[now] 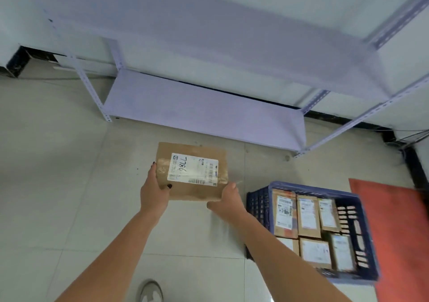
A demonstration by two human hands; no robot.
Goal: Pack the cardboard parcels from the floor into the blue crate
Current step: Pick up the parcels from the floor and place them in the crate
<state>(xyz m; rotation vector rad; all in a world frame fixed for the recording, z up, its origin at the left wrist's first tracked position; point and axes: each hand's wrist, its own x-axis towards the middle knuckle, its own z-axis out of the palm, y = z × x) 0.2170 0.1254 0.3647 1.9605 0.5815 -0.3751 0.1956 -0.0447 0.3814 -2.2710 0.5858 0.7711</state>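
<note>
I hold a brown cardboard parcel (197,153) with a white shipping label above the floor, in the middle of the view. My left hand (154,192) grips its left near corner, thumb on top. My right hand (228,200) grips its right near corner, fingers underneath. The blue crate (257,203) stands on the floor to the right of my right arm. Several labelled cardboard parcels (307,216) stand packed inside it in two rows; a gap shows along its right wall.
A pale metal shelf rack (204,109) stands against the wall ahead, its low shelf bare. A red mat (399,232) lies right of the crate. My shoe (151,291) shows at the bottom edge. Pale floor tiles (58,174) stretch to the left.
</note>
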